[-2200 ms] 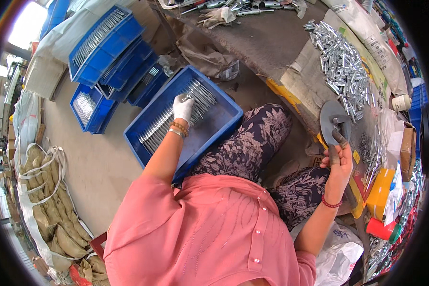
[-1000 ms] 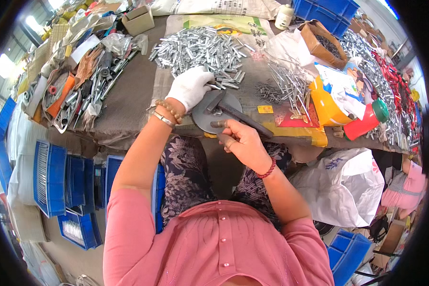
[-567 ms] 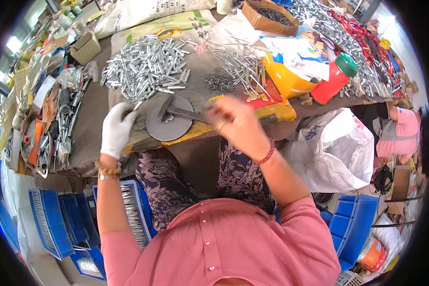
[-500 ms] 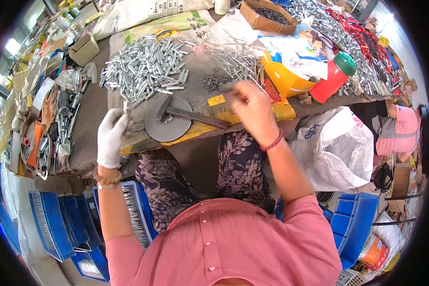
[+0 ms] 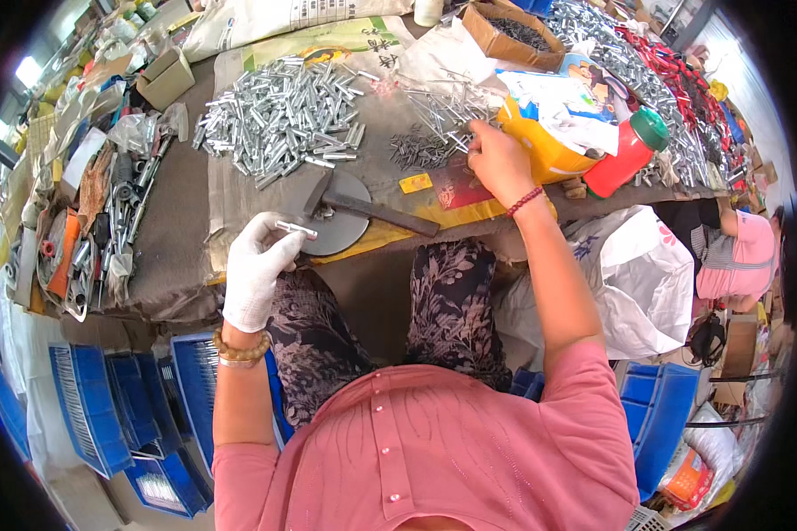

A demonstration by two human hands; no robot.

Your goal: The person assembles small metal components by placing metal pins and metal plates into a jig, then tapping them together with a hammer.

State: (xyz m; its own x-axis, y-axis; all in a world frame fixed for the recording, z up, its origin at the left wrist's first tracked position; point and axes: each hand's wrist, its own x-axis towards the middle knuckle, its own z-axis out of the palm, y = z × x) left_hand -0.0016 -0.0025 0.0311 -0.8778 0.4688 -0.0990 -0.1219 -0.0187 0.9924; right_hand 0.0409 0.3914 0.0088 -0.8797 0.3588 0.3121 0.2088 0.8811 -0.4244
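Metal pin [image 5: 294,230], short and silvery, sits pinched in the fingers [image 5: 279,243] of my gloved left hand [image 5: 257,274], held level just at the near rim of the round grey steel disc [image 5: 338,232] on the desk [image 5: 173,239]. Those fingers are clamped together on the pin. A hammer [image 5: 363,205] lies across the disc, its dark head on the plate and its handle pointing off to my right over a yellow sheet [image 5: 390,232].

My bare right hand [image 5: 500,161] is further out on the desk, fingers curled down and closed on something in a small heap of thin pins [image 5: 421,149]; I cannot tell what they grip. A red bracelet circles that wrist. Beyond the disc spreads a big pile of silver sleeves [image 5: 279,119]. To the right of my hand stand a yellow jug [image 5: 540,146] and a red bottle with a green cap [image 5: 629,152]. Off to my left, mixed tools [image 5: 88,239] clutter the desk edge, and blue crates [image 5: 106,411] sit on the floor below.
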